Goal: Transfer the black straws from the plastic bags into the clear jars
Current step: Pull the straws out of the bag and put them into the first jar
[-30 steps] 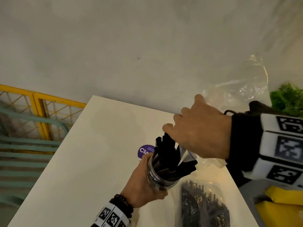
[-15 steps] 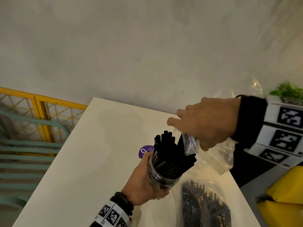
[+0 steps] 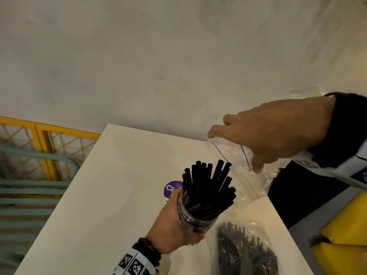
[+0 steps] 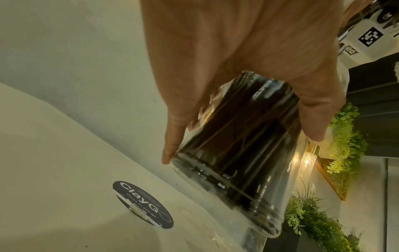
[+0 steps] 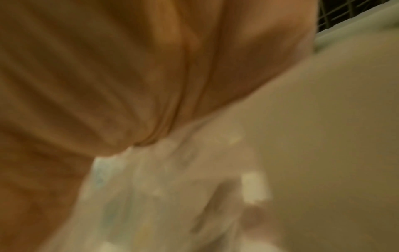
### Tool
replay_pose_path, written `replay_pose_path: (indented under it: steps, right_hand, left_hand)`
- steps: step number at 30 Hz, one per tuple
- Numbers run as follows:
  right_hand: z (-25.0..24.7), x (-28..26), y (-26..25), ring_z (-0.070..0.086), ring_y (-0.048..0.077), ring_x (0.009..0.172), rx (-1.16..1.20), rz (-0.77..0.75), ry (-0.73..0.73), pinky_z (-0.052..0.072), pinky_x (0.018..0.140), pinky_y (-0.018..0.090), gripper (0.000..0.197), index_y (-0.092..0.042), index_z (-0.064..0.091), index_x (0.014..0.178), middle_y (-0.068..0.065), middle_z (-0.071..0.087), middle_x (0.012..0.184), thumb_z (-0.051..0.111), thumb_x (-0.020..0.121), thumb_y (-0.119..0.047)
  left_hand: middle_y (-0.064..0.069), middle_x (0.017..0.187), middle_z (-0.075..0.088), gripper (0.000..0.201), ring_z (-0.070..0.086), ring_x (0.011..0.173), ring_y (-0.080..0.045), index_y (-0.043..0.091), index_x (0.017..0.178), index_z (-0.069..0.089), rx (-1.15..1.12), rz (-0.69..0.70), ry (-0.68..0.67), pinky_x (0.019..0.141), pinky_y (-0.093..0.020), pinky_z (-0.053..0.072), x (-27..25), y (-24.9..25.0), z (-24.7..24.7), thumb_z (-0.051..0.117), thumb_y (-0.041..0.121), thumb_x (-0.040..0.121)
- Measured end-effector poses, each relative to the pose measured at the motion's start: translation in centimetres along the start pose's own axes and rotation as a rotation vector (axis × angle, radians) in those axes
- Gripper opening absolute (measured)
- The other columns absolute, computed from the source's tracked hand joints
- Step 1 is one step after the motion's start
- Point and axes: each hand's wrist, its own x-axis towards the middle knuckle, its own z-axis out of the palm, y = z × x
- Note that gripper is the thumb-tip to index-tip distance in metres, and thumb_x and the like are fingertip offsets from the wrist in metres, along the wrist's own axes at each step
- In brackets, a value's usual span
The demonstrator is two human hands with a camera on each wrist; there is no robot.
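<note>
My left hand point(image 3: 174, 225) grips a clear jar point(image 3: 195, 220) tilted over the white table point(image 3: 95, 195); a bunch of black straws point(image 3: 208, 185) sticks out of its mouth. In the left wrist view the fingers point(image 4: 313, 119) wrap the jar point(image 4: 237, 153), dark with straws. My right hand point(image 3: 268, 135) holds an empty clear zip bag point(image 3: 238, 165) with a blue seal line, up and to the right of the jar, clear of the straws. The right wrist view is blurred, showing palm and crumpled bag point(image 5: 172, 196). A second bag of black straws point(image 3: 246, 249) lies flat at the table's near right.
A round purple sticker point(image 3: 170, 188) marks the table behind the jar. A grey wall runs behind. Yellow mesh fencing point(image 3: 45, 139) and teal bars stand left of the table. Yellow cushions point(image 3: 347, 235) sit beyond the right table edge.
My right hand has pulled the bag up and to the right, off the straws, which now stand free in the jar. The left hand keeps holding the jar in place.
</note>
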Motion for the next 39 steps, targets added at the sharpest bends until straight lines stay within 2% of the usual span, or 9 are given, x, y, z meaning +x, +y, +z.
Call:
replay_pose_path:
  steps: [8, 12, 17, 20, 23, 27, 29, 35, 39]
  right_hand:
    - [10.9, 2.1, 3.5, 0.06, 0.018, 0.099, 0.647, 0.219, 0.215, 0.05, 0.09, 0.037, 0.053, -0.033, 0.044, 0.125, -0.002, 0.063, 0.12, 0.07, 0.082, -0.049]
    - [18.4, 5.4, -2.3, 0.059, 0.019, 0.058, 1.559, 0.255, 0.079, 0.052, 0.052, 0.029, 0.034, -0.012, 0.058, 0.112, 0.01, 0.061, 0.095, 0.073, 0.086, -0.027]
    - [22.1, 7.8, -10.6, 0.067, 0.028, 0.078, 2.028, 0.294, -0.065, 0.055, 0.063, 0.038, 0.055, -0.008, 0.056, 0.119, 0.007, 0.067, 0.111, 0.078, 0.079, -0.037]
    - [22.1, 8.3, -13.7, 0.055, 0.018, 0.112, 1.747, 0.269, -0.11, 0.048, 0.087, 0.03, 0.099, -0.022, 0.041, 0.134, 0.002, 0.049, 0.132, 0.078, 0.057, -0.071]
    - [20.6, 7.2, -12.1, 0.046, 0.017, 0.127, 1.447, 0.252, 0.025, 0.04, 0.097, 0.025, 0.11, -0.028, 0.025, 0.147, -0.001, 0.036, 0.143, 0.075, 0.059, -0.072]
    - [16.2, 4.6, -8.0, 0.058, 0.0, 0.112, 1.529, 0.306, 0.89, 0.051, 0.09, 0.024, 0.044, -0.028, 0.055, 0.127, -0.012, 0.058, 0.129, 0.055, 0.09, -0.051]
    - [13.6, 4.5, -7.1, 0.049, -0.001, 0.126, 1.411, 0.196, 1.122, 0.043, 0.102, 0.02, 0.039, -0.022, 0.053, 0.134, -0.012, 0.055, 0.134, 0.045, 0.101, -0.039]
    - [12.5, 7.7, -9.0, -0.006, 0.007, 0.151, 1.058, 0.019, 0.479, 0.004, 0.124, 0.044, 0.069, -0.026, 0.003, 0.156, -0.009, -0.002, 0.165, 0.015, 0.098, -0.06]
    - [14.7, 7.8, -8.0, -0.008, 0.007, 0.151, 1.298, 0.077, 0.554, 0.001, 0.123, 0.042, 0.067, -0.036, 0.004, 0.155, -0.01, -0.002, 0.165, 0.014, 0.095, -0.062]
  left_hand:
    - [-0.015, 0.088, 0.072, 0.087, 0.066, 0.053, -0.029, 0.027, 0.128, 0.037, -0.108, -0.053, 0.031, 0.05, -0.038, 0.055, -1.1, -0.1, -2.6, 0.087, -0.004, 0.063]
    - [-0.022, 0.084, 0.071, 0.086, 0.064, 0.052, -0.033, 0.024, 0.126, 0.035, -0.08, -0.071, 0.059, 0.047, -0.037, 0.051, -1.0, -0.3, -5.3, 0.087, -0.007, 0.064]
    - [-0.022, 0.071, 0.07, 0.082, 0.061, 0.044, -0.034, 0.022, 0.118, 0.036, -0.019, -0.054, 0.152, 0.041, -0.036, 0.048, 0.4, 0.5, -8.6, 0.088, 0.0, 0.058]
    - [-0.014, 0.08, 0.07, 0.083, 0.066, 0.056, -0.027, 0.027, 0.116, 0.039, 0.05, -0.037, 0.163, 0.048, -0.037, 0.051, 1.1, 0.3, -9.1, 0.092, 0.017, 0.053]
    - [0.003, 0.109, 0.07, 0.091, 0.072, 0.09, -0.016, 0.035, 0.123, 0.04, 0.123, -0.016, 0.145, 0.075, -0.037, 0.058, 1.1, -0.2, -8.6, 0.094, 0.028, 0.05]
    - [0.013, 0.128, 0.063, 0.099, 0.064, 0.118, -0.01, 0.035, 0.133, 0.038, 0.145, 0.0, 0.112, 0.099, -0.04, 0.053, 1.0, -0.8, -7.0, 0.096, 0.025, 0.054]
    - [0.009, 0.126, 0.064, 0.097, 0.065, 0.116, -0.013, 0.032, 0.132, 0.039, 0.153, 0.001, 0.088, 0.099, -0.045, 0.053, 1.2, -1.0, -6.1, 0.096, 0.016, 0.056]
    - [0.017, 0.117, 0.066, 0.093, 0.07, 0.103, -0.01, 0.035, 0.128, 0.037, 0.182, -0.009, 0.045, 0.082, -0.029, 0.059, 1.9, -0.5, -4.5, 0.095, 0.016, 0.057]
    - [0.019, 0.12, 0.065, 0.095, 0.066, 0.11, -0.003, 0.031, 0.129, 0.038, 0.13, -0.07, 0.076, 0.089, -0.031, 0.054, 2.9, -2.5, -5.1, 0.096, 0.019, 0.054]
